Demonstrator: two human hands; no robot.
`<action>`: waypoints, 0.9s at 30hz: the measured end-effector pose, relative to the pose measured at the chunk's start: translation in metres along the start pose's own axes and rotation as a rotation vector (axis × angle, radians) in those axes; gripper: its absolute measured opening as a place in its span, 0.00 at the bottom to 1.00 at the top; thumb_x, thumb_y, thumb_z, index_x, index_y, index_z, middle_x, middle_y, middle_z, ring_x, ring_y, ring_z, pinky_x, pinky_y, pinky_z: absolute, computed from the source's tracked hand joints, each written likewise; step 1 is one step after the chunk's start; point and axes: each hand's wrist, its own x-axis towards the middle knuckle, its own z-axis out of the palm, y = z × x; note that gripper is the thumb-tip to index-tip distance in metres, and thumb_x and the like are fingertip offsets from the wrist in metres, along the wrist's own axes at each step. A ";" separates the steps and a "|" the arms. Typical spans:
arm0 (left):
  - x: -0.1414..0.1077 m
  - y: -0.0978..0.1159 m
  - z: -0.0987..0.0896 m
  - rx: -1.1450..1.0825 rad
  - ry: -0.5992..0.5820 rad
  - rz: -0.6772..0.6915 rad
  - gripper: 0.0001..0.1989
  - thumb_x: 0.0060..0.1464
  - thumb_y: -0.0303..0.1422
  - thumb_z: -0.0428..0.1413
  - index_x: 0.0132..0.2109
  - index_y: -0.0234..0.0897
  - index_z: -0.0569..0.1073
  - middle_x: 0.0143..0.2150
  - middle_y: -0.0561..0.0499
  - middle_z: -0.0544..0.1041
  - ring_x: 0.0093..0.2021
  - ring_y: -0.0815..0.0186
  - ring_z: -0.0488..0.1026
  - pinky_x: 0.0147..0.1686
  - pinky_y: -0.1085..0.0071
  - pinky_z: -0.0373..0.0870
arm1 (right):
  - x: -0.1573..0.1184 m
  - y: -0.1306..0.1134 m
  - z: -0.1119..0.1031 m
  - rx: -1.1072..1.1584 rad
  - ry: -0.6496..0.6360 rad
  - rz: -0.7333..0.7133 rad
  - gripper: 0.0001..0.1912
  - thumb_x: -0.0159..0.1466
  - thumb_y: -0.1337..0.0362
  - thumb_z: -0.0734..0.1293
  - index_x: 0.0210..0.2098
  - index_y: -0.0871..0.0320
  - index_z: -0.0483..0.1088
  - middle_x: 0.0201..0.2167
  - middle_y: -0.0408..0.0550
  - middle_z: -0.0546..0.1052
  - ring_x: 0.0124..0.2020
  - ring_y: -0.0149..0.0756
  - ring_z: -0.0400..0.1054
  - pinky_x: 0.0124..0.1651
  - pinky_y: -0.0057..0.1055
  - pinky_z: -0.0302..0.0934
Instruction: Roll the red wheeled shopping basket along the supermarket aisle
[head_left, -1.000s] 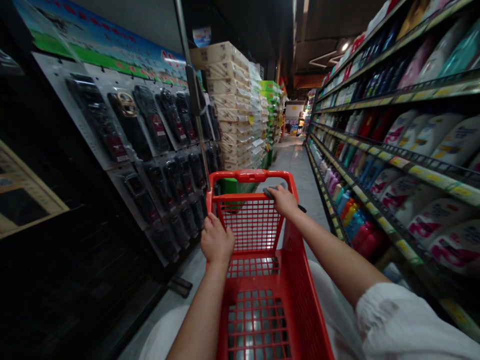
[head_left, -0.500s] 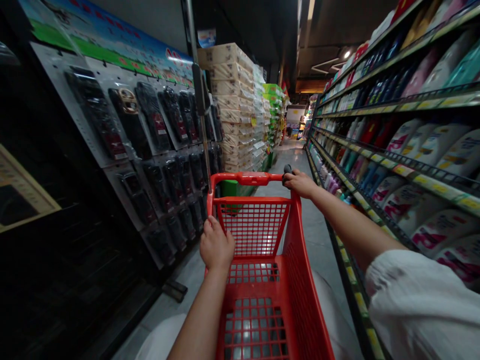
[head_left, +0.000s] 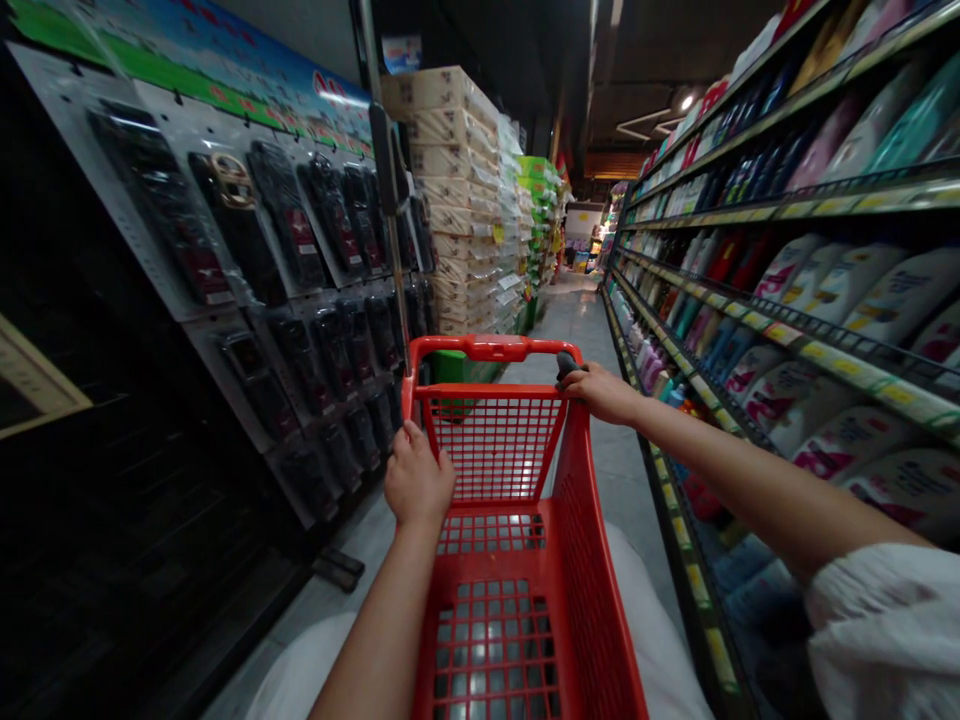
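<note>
A red plastic shopping cart (head_left: 491, 570) with a grid floor stands right in front of me; nothing lies in its basket. My left hand (head_left: 420, 477) is wrapped round the cart's left rim, thumb on the inner side. At the far right corner, my right hand (head_left: 604, 393) grips the frame beside a dark grey fitting (head_left: 568, 366). The red handle bar (head_left: 495, 347) runs across the far end, beyond both hands.
Packaged belts (head_left: 281, 215) hang on a rack at the left, with a metal pole (head_left: 391, 230) beside it. Stacked wrapped packs (head_left: 457, 190) stand behind. Shelves of bottles (head_left: 832, 280) line the right side. A tiled aisle (head_left: 577, 318) runs ahead.
The cart and both hands have shifted slightly left in the view. The belt rack looks nearer, and more of my right forearm shows. Both hands keep their hold.
</note>
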 end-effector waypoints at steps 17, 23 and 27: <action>0.000 0.003 -0.001 -0.002 -0.002 -0.031 0.32 0.59 0.35 0.50 0.67 0.22 0.59 0.64 0.33 0.67 0.52 0.53 0.74 0.49 0.62 0.73 | 0.038 0.041 -0.005 0.001 0.175 0.163 0.20 0.63 0.74 0.61 0.47 0.53 0.79 0.58 0.50 0.71 0.51 0.43 0.63 0.55 0.37 0.58; 0.000 0.003 0.000 0.021 0.002 -0.034 0.32 0.59 0.35 0.51 0.67 0.21 0.59 0.64 0.33 0.67 0.51 0.53 0.75 0.49 0.61 0.73 | 0.082 0.029 -0.004 0.034 0.382 0.065 0.19 0.65 0.71 0.62 0.50 0.51 0.77 0.60 0.50 0.67 0.56 0.43 0.61 0.57 0.37 0.58; 0.000 0.002 -0.001 0.016 -0.004 -0.024 0.33 0.59 0.35 0.51 0.67 0.21 0.59 0.64 0.32 0.67 0.51 0.53 0.75 0.49 0.61 0.73 | 0.083 0.028 0.001 -0.064 0.231 0.088 0.18 0.64 0.72 0.62 0.46 0.49 0.79 0.55 0.50 0.71 0.49 0.43 0.63 0.47 0.33 0.61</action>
